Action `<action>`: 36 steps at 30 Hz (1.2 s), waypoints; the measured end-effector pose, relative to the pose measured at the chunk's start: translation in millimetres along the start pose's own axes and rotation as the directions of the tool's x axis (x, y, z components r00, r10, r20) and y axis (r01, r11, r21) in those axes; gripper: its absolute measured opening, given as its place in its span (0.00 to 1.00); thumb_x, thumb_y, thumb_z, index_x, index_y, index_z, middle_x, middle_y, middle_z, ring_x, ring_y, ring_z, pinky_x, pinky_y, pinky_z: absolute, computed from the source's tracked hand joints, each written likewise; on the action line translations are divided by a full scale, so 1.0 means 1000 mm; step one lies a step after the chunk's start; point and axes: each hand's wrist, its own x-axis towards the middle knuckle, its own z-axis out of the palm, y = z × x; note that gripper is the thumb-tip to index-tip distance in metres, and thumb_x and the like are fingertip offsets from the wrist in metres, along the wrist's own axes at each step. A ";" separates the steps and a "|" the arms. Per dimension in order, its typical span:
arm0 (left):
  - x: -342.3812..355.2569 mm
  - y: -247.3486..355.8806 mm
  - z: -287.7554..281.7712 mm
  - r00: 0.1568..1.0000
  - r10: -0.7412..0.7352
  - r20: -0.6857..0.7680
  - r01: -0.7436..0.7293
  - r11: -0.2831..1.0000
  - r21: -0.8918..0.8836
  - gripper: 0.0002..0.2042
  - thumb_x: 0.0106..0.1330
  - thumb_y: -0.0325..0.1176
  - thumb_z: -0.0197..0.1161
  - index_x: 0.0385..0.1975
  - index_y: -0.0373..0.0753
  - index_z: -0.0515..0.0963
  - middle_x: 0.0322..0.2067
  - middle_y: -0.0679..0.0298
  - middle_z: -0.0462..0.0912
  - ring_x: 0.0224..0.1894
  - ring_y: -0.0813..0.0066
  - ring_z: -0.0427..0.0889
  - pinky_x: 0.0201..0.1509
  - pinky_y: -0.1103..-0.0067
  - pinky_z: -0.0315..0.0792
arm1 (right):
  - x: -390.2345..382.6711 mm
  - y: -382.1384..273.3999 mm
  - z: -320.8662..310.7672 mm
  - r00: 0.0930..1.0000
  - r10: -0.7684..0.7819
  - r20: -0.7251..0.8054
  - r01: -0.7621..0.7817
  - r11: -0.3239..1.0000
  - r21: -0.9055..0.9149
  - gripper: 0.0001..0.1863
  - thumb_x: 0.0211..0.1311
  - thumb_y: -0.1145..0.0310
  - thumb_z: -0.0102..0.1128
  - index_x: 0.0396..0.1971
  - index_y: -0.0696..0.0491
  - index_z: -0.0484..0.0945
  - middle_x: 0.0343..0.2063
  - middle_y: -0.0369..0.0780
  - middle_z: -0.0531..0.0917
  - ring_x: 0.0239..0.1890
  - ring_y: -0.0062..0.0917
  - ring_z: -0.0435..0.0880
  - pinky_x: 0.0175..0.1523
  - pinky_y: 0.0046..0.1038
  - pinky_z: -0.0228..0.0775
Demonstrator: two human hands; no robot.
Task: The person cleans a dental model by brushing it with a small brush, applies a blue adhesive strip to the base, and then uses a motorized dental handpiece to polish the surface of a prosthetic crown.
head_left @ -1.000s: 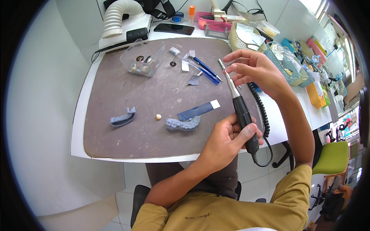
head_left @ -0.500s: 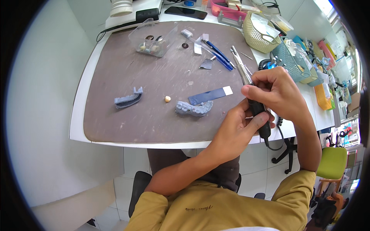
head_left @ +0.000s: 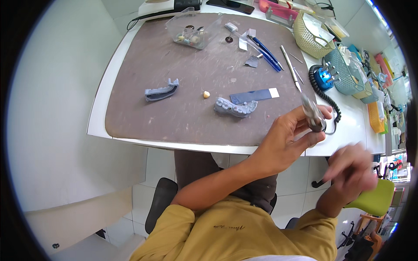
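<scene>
My left hand point(head_left: 287, 137) is closed around a metal handpiece point(head_left: 310, 106) near the table's front right edge; its silver end is blurred. My right hand point(head_left: 353, 172), smeared by motion, is off the table edge, apart from the handpiece; its fingers are unclear. To the left of my left hand lies a grey dental model point(head_left: 235, 108), touching or close to a blue strip with a white end point(head_left: 252, 95). A small tooth-coloured crown point(head_left: 206, 94) sits beside them. Farther left is another grey dental model piece point(head_left: 162, 91).
A clear plastic box point(head_left: 191, 37) holds small parts at the back. Blue pens point(head_left: 266, 54) and a slim metal instrument point(head_left: 289, 65) lie farther right. A blue bur holder point(head_left: 324, 78), a coiled black cord point(head_left: 322, 92) and woven baskets point(head_left: 311, 39) line the right side.
My right hand has let go of the handpiece and moved down and right, off the table. The left hand still holds it, with its silver end now tilted differently. The view has shifted.
</scene>
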 end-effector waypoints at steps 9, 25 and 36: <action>0.002 0.021 0.001 0.843 0.318 0.433 -0.529 0.349 0.773 0.14 0.63 0.30 0.63 0.49 0.42 0.80 0.62 0.56 0.79 0.68 0.49 0.74 0.68 0.62 0.74 | -0.044 0.045 0.068 0.981 0.003 0.194 -0.191 0.198 0.962 0.38 0.66 0.40 0.62 0.39 0.72 0.82 0.16 0.38 0.79 0.15 0.18 0.70 0.19 0.22 0.58; -0.051 0.119 -0.063 0.987 0.153 -0.041 0.069 -0.179 0.981 0.17 0.58 0.18 0.68 0.48 0.39 0.85 0.48 0.63 0.86 0.52 0.62 0.81 0.57 0.70 0.75 | 0.015 0.075 0.047 0.975 0.082 -0.205 -0.009 0.942 0.335 0.13 0.63 0.65 0.66 0.27 0.61 0.87 0.19 0.36 0.80 0.21 0.14 0.67 0.25 0.22 0.54; -0.009 0.117 -0.088 0.961 0.265 -0.082 0.147 -0.234 0.961 0.10 0.64 0.21 0.66 0.45 0.35 0.84 0.40 0.58 0.86 0.40 0.63 0.84 0.44 0.74 0.78 | 0.016 0.086 0.044 0.963 0.122 -0.241 0.006 0.881 0.473 0.11 0.65 0.68 0.64 0.30 0.62 0.86 0.18 0.34 0.76 0.20 0.13 0.65 0.26 0.20 0.53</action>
